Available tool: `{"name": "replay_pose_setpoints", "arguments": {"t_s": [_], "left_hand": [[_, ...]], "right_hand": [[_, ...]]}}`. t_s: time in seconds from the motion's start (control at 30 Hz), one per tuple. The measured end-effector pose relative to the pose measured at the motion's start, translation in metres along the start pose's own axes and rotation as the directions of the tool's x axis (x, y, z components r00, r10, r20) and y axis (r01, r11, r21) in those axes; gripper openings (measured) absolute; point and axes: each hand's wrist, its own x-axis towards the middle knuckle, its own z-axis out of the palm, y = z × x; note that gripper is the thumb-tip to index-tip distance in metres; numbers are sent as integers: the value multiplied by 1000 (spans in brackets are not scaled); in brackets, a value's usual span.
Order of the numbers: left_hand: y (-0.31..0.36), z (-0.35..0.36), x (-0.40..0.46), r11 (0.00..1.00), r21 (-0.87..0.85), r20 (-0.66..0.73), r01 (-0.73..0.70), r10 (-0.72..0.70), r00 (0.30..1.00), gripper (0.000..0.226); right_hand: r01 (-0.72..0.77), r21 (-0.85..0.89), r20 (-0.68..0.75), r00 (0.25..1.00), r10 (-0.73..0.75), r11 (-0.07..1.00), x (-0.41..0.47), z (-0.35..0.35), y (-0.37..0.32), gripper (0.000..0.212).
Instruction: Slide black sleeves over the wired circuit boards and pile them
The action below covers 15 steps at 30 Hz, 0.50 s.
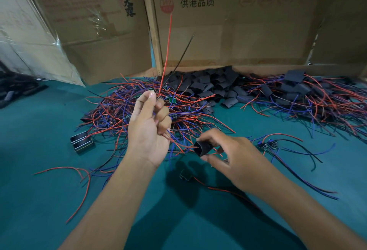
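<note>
Two stocks feed your work on the green worktop [49,200]: bare wired boards [139,108] heaped mid-worktop, black sleeves [210,85] piled along the far edge, both within reach. Your left hand [149,128] grips one board's leads, red wire [167,51] upright, likely to present the board end. Your right hand [224,154] pinches an opened sleeve [202,147] just beside it, ready for threading.
</note>
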Motion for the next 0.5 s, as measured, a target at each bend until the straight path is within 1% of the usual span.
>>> {"name": "replay_pose_setpoints", "arguments": {"t_s": [0.13,0.33,0.4,0.5], "left_hand": [[2,-2,1,998,36,-8,-42,43,999,19],[2,-1,-2,985,133,9,-112,112,994,15],[1,1,-4,977,156,15,-146,146,989,15],[-5,5,-9,976,141,21,-165,164,986,19]], "right_hand": [[34,29,25,999,-35,999,-1,-1,-2,24],[52,42,19,998,-53,998,-1,0,-4,22],[54,29,6,998,-54,998,-1,0,-5,23],[27,-9,-46,999,-28,1000,-2,4,-8,26]]}}
